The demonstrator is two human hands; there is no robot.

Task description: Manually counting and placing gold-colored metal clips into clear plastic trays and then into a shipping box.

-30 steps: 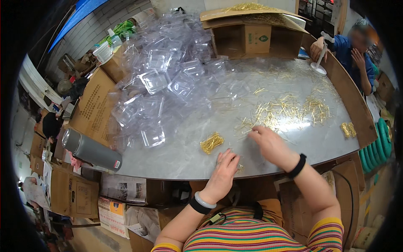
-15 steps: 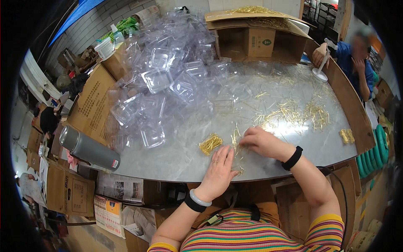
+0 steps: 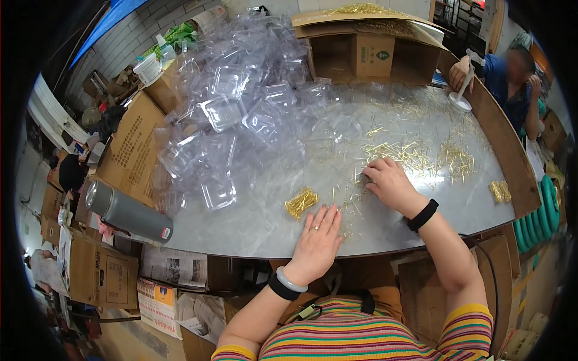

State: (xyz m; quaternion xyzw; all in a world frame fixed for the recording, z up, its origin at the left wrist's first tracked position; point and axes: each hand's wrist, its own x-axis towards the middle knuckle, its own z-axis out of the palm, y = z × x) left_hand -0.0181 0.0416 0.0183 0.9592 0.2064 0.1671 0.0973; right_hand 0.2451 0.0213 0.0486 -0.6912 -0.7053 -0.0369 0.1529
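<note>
i've got the left hand (image 3: 315, 242) palm-down at the worktop's (image 3: 259, 213) front edge, fingers stretched out and slightly parted, just beside a gold bundle (image 3: 301, 203). the right hand (image 3: 391, 185) is curled at the near side of the loose gold pins (image 3: 400, 150), mid-worktop toward the right edge; can't tell from here if it's pinching any. container-wise, clear plastic boxes (image 3: 223, 112) are heaped along the left edge, too jumbled for me to see what's inside. the cardboard box (image 3: 330, 58) at the far edge opens my way, a panel (image 3: 374, 56) standing in it and more gold pieces (image 3: 361, 9) piled on top.
</note>
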